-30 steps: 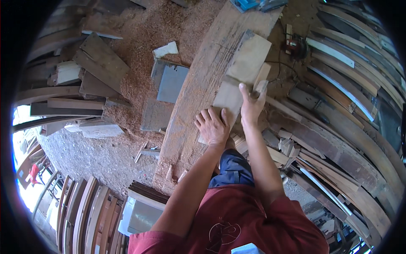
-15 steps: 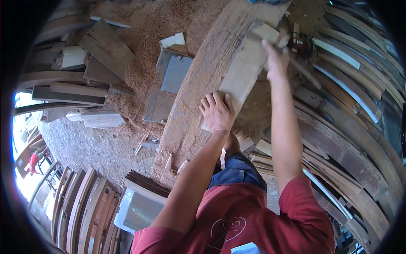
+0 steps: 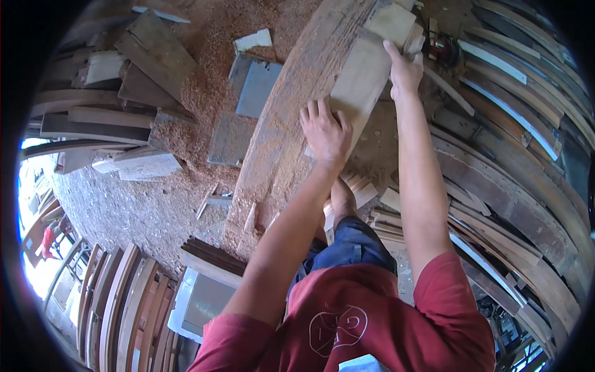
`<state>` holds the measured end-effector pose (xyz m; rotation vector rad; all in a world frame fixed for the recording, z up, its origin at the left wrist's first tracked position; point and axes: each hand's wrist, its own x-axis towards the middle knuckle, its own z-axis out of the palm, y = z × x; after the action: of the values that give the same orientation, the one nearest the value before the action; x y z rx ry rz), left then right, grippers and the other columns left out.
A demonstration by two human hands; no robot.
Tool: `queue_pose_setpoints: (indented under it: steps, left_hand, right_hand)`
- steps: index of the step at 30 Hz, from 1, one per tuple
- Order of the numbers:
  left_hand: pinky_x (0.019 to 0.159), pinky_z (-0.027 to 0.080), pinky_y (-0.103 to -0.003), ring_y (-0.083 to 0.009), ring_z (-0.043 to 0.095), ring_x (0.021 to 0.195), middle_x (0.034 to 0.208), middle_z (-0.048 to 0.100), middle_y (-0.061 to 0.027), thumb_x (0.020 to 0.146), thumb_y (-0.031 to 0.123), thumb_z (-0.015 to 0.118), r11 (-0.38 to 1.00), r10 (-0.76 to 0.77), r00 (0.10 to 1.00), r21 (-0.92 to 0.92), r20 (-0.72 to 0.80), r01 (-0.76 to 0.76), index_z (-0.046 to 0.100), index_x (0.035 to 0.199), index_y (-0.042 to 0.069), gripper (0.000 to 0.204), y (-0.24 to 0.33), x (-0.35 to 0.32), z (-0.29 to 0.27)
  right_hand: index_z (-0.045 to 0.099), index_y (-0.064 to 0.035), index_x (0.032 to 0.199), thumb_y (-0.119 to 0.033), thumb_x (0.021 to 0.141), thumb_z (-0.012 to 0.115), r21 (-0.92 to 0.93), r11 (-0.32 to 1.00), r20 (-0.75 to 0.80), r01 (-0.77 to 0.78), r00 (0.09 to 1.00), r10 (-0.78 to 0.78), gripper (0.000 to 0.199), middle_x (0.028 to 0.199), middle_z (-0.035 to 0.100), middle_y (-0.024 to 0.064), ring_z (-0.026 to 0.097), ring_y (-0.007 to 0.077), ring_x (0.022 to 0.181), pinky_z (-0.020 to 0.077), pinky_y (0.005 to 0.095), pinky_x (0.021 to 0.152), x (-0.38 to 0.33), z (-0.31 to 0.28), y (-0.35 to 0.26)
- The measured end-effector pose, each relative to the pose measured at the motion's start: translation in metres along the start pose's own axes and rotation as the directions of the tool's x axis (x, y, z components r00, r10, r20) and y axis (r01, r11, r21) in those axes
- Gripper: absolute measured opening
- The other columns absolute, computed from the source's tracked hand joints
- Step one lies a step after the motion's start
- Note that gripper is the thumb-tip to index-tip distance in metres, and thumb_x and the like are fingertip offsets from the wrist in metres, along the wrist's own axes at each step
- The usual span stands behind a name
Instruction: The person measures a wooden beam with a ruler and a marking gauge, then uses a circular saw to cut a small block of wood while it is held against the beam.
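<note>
Pale board (image 3: 362, 87): your left hand (image 3: 325, 131) presses flat, right hand (image 3: 406, 68) grips the far edge.
Risk: it may slide off the big plank (image 3: 291, 118) onto your leg.

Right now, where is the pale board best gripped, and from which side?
Probably by its two ends, from above. The pale board lies flat along the big beam, so its long faces give little purchase. The right hand already grasps the far end's edge; the left hand presses flat on the near end.
</note>
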<state>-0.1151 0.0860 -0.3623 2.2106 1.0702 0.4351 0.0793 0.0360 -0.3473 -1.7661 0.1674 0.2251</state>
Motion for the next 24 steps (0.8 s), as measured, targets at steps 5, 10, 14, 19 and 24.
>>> queue_pose_setpoints:
  steps: [5,10,14,19,24]
  left_hand:
    - [0.095,0.04,-0.053,-0.0375,0.054,0.106,0.107,0.059,-0.0181,0.086,0.021,0.062,0.979,0.0,1.0,0.206,-0.024,0.005,0.063,0.104,0.004,0.025,-0.046,-0.013,-0.025]
    - [0.09,0.043,-0.052,-0.0387,0.053,0.101,0.104,0.057,-0.0186,0.082,0.017,0.063,0.98,0.119,0.993,0.159,0.02,-0.121,0.063,0.105,0.002,0.028,-0.06,-0.024,-0.028]
    - [0.086,0.045,-0.051,-0.0404,0.054,0.093,0.097,0.058,-0.0188,0.082,0.005,0.059,0.983,0.181,0.983,0.026,-0.012,-0.18,0.064,0.102,0.0,0.022,-0.047,-0.019,-0.032]
    - [0.083,0.047,-0.049,-0.0388,0.055,0.091,0.094,0.057,-0.0175,0.079,0.003,0.06,0.972,0.234,0.971,-0.019,0.054,-0.233,0.065,0.1,0.002,0.022,-0.057,-0.015,-0.034]
    - [0.081,0.048,-0.048,-0.0371,0.057,0.09,0.093,0.057,-0.0162,0.079,0.007,0.064,0.943,0.331,0.932,-0.039,0.145,-0.329,0.064,0.099,0.004,0.02,-0.049,-0.014,-0.028]
  right_hand:
    - [0.033,0.0076,0.158,-0.047,0.077,0.09,-0.204,0.956,0.022,-0.209,0.976,0.218,0.113,0.159,0.042,0.0291,0.04,0.0371,0.15,0.0326,0.0447,0.123,-0.138,-0.009,0.039]
    - [0.037,0.0071,0.156,-0.032,0.085,0.088,-0.056,0.998,0.014,0.031,0.999,-0.03,0.095,0.153,0.049,0.0275,0.049,0.0334,0.142,0.0365,0.0419,0.119,-0.178,-0.005,0.062]
    - [0.043,0.007,0.151,-0.026,0.082,0.091,-0.035,0.995,-0.081,0.091,0.992,-0.094,0.091,0.144,0.058,0.0211,0.057,0.0285,0.13,0.0424,0.0395,0.113,-0.078,0.01,0.039]
    - [0.027,0.0053,0.162,-0.022,0.085,0.088,0.151,0.988,0.029,0.039,0.999,-0.044,0.102,0.164,0.04,0.0199,0.041,0.028,0.149,0.0316,0.0389,0.122,-0.064,0.003,0.018]
    - [0.015,0.0041,0.165,-0.019,0.09,0.084,0.195,0.98,-0.082,-0.035,0.995,0.052,0.105,0.17,0.027,0.0183,0.032,0.028,0.155,0.0267,0.04,0.126,-0.083,-0.04,0.04]
